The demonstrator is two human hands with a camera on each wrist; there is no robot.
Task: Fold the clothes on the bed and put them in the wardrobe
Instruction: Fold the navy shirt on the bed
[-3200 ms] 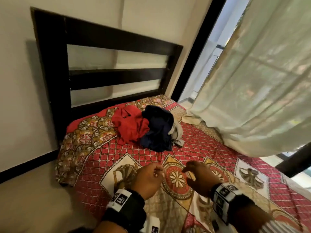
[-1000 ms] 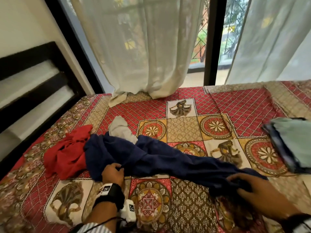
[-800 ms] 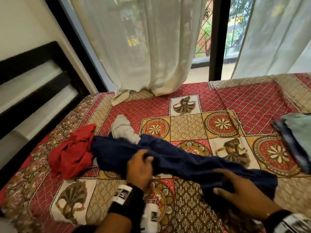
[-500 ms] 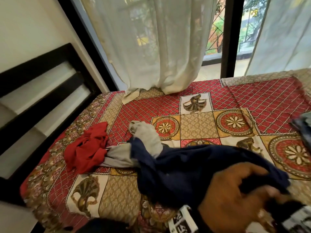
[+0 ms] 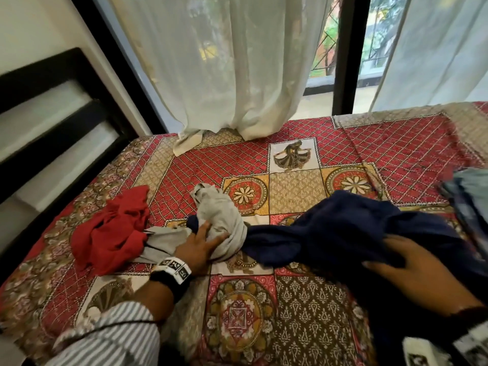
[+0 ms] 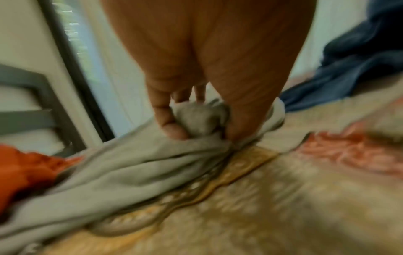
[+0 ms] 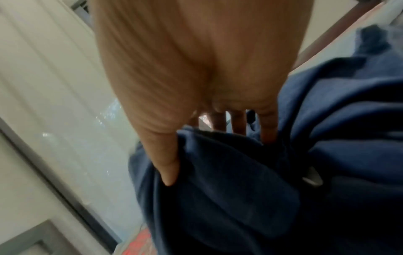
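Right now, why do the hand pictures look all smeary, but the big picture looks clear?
Head view: mostly sharp, daylight through the curtain, lines bent at the edges. Left wrist view: motion-blurred; the bedsheet is smeared, though the left hand gripping the grey garment reads. Right wrist view: soft too, right hand in the navy garment.

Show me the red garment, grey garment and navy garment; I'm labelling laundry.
red garment (image 5: 113, 231), head view, middle of the crumpled heap.
grey garment (image 5: 220, 215), head view, bunched upper part.
navy garment (image 5: 351, 228), head view, raised middle fold.
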